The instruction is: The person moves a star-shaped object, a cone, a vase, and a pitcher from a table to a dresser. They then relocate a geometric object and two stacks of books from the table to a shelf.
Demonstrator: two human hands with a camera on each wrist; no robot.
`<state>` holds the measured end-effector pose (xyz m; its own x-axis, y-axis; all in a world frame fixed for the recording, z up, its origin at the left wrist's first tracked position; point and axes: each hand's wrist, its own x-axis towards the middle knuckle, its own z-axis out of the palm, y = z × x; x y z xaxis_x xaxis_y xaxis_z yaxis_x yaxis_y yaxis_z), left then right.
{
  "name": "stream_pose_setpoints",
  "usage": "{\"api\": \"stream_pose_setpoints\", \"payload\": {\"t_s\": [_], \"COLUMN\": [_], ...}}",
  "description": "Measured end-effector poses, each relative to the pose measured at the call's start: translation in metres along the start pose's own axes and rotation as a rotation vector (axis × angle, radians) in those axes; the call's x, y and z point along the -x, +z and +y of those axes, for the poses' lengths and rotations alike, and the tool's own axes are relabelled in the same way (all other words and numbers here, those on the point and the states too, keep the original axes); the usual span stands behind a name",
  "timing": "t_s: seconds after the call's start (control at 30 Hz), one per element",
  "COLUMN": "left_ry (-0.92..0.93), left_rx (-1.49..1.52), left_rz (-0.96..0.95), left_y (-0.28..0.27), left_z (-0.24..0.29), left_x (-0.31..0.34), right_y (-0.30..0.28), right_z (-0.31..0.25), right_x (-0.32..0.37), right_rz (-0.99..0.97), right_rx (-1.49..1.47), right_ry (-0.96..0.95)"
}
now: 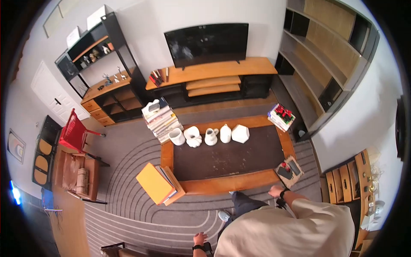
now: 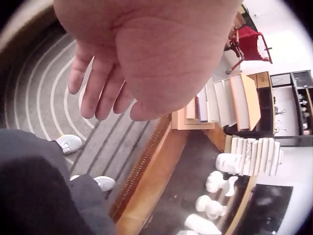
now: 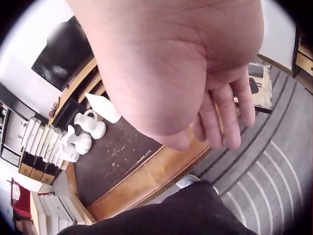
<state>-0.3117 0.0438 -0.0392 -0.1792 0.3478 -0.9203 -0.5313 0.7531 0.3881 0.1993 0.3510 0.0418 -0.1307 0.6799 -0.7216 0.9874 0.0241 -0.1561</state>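
In the head view my left hand [image 1: 200,239] hangs low beside the body, away from the table, holding nothing. The left wrist view shows this hand [image 2: 142,63] with its fingers extended and relaxed. My right hand [image 1: 276,191] is near the front right corner of the low table [image 1: 231,183], close to a stack with a grey-and-red top [image 1: 289,172]. Seen from the right wrist, that hand [image 3: 181,78] has relaxed fingers and an empty palm. White vases stand in a row along the table's far side, among them a pitcher [image 1: 211,137] and a faceted one [image 1: 240,134].
Book stacks stand at the table's corners, one with an orange cover [image 1: 155,183], one tall and pale [image 1: 162,122], one with red items on top [image 1: 282,116]. Behind are a television [image 1: 207,45] and its stand [image 1: 214,73]. A red chair [image 1: 75,132] is left, drawers [image 1: 349,182] right.
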Motion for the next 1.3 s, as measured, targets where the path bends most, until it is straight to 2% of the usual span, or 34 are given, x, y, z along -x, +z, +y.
{"api": "stream_pose_setpoints", "payload": {"t_s": [0.07, 0.1, 0.13, 0.2, 0.23, 0.27, 0.33, 0.4, 0.43, 0.47, 0.57, 0.63, 0.7, 0.77, 0.8, 0.87, 1.03, 1.17, 1.3], "left_ry": [-0.117, -0.143, -0.185, 0.364, -0.135, -0.26, -0.207, -0.214, -0.204, -0.217, -0.08, -0.049, -0.024, 0.101, 0.086, 0.232, 0.161, 0.105, 0.062], "left_rx": [0.015, -0.058, -0.068, -0.447, -0.431, 0.066, -0.069, -0.002, 0.066, 0.06, -0.082, -0.104, -0.125, -0.188, -0.187, -0.168, -0.248, -0.309, -0.296], "left_rz": [-0.065, 0.027, 0.042, -0.53, -0.327, -0.095, 0.221, 0.253, 0.265, 0.285, 0.358, 0.361, 0.357, 0.34, 0.353, 0.278, 0.295, 0.329, 0.34], "left_y": [-0.005, -0.005, -0.023, -0.043, -0.036, -0.032, 0.0, 0.012, 0.018, 0.027, 0.072, 0.09, 0.112, 0.138, 0.145, 0.156, 0.185, 0.18, 0.184], "left_z": [-0.017, -0.025, -0.075, -0.062, -0.056, -0.053, -0.032, -0.017, -0.009, 0.002, 0.051, 0.074, 0.097, 0.123, 0.127, 0.132, 0.149, 0.126, 0.118], "left_x": [0.009, 0.016, 0.002, 0.012, 0.035, 0.048, 0.081, 0.092, 0.098, 0.102, 0.115, 0.108, 0.105, 0.107, 0.105, 0.1, 0.113, 0.116, 0.117], "right_y": [0.003, 0.001, -0.004, -0.007, -0.017, -0.03, -0.03, -0.072, -0.094, -0.11, -0.172, -0.207, -0.242, -0.28, -0.289, -0.31, -0.301, -0.303, -0.303], "right_z": [0.001, -0.001, -0.008, -0.01, -0.017, -0.027, -0.033, -0.06, -0.072, -0.084, -0.125, -0.151, -0.177, -0.2, -0.208, -0.224, -0.23, -0.236, -0.228], "right_x": [-0.019, -0.028, -0.037, -0.073, -0.083, -0.096, -0.15, -0.169, -0.181, -0.201, -0.249, -0.284, -0.319, -0.341, -0.353, -0.375, -0.43, -0.425, -0.418], "right_rz": [0.107, 0.096, 0.082, 0.038, 0.036, 0.036, 0.064, 0.238, 0.213, 0.206, 0.269, 0.429, 0.44, 0.413, 0.485, 0.431, 0.432, 0.445, 0.459], "right_rx": [0.039, -0.017, -0.072, -0.066, -0.064, -0.065, -0.07, -0.049, -0.131, -0.155, -0.196, -0.145, -0.123, -0.102, -0.151, -0.065, 0.048, 0.2, 0.222], "right_ry": [-0.1, -0.059, -0.017, -0.064, -0.071, -0.082, -0.112, -0.135, -0.1, -0.085, -0.092, -0.13, -0.1, -0.103, -0.128, -0.073, -0.078, -0.127, -0.217]}}
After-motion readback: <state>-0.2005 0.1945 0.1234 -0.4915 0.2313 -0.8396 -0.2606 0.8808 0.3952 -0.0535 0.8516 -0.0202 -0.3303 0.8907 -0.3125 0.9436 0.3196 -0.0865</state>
